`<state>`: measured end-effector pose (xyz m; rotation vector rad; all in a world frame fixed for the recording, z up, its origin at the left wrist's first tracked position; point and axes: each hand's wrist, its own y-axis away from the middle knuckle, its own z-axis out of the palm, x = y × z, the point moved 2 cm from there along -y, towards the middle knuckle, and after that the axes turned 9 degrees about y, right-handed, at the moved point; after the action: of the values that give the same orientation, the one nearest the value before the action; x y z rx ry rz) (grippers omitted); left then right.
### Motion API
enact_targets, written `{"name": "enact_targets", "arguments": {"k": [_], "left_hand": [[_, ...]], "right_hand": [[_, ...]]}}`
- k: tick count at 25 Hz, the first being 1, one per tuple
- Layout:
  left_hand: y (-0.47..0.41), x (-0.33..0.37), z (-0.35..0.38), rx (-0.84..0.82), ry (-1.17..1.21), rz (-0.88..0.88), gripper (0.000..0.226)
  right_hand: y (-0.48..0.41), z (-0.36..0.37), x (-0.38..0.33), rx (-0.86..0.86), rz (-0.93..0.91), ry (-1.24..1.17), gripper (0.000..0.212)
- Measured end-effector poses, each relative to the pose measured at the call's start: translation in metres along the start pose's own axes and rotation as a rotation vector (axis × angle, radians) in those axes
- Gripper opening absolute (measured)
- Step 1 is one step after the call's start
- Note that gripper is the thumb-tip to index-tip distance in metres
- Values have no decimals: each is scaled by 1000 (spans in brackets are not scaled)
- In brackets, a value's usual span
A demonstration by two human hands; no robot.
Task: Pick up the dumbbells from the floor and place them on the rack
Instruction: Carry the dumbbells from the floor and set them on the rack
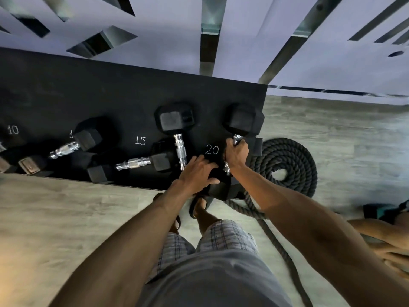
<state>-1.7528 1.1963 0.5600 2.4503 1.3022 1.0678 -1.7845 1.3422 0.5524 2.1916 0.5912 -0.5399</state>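
Observation:
A black rack [110, 100] marked 10, 15 and 20 runs across the view. My right hand [236, 152] grips the chrome handle of a black hex dumbbell [243, 119] at the rack's right end, by the 20 mark. My left hand [197, 171] rests with spread fingers on the near head of a second dumbbell [174, 118], whose chrome handle points toward me. Two more dumbbells lie on the rack, one [159, 161] by the 15 mark and one [86, 138] further left.
A coiled thick black rope [285, 167] lies on the wood floor right of the rack, its tail trailing toward me. My sandalled feet [199, 207] stand at the rack's front edge. Another person's arm [376, 231] is at the far right. A white wall stands behind.

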Motion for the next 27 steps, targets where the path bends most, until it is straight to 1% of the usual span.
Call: {"name": "enact_targets", "arguments": {"k": [2,4,7,8,11,12,13,15,17,18,19,21,25,27], "left_hand": [[-8,-5,-2,53,61,-2,48],[-19,-4,-5,122,204,-39,37],[-40,-4,-16,182,499,-210,27],[-50,-1,-21,178,592,-275,27],[-81,18,-35,165,840,-429,31],[-91,25,-37,149,914,-474,30],[-100,30,-34,128,997,-533,30],[-111,36,-24,104,1216,-674,42],[-116,39,-8,81,1389,-766,55],[-118,39,-1,54,1423,-766,58],[-120,40,2,34,1439,-749,55],[-124,43,3,53,1466,-741,44],[-127,48,-2,108,1502,-730,41],[-126,51,-8,114,1529,-722,27]], "right_hand": [[-8,2,2,-19,3,10,31],[-14,1,8,-34,16,3,30],[-21,-2,19,-61,2,-54,29],[-23,-4,24,-74,-1,-69,29],[-27,-3,36,-200,-5,-113,27],[-28,0,41,-242,-31,-128,28],[-28,2,47,-247,-49,-108,33],[-25,8,60,-232,-46,-33,40],[-21,13,72,-251,-15,-43,32],[-21,16,77,-259,-17,-38,28],[-21,19,79,-262,-29,-25,25],[-23,22,83,-258,-74,-7,24],[-22,18,81,-239,-99,-11,32],[-23,12,74,-235,-145,30,38]]}}
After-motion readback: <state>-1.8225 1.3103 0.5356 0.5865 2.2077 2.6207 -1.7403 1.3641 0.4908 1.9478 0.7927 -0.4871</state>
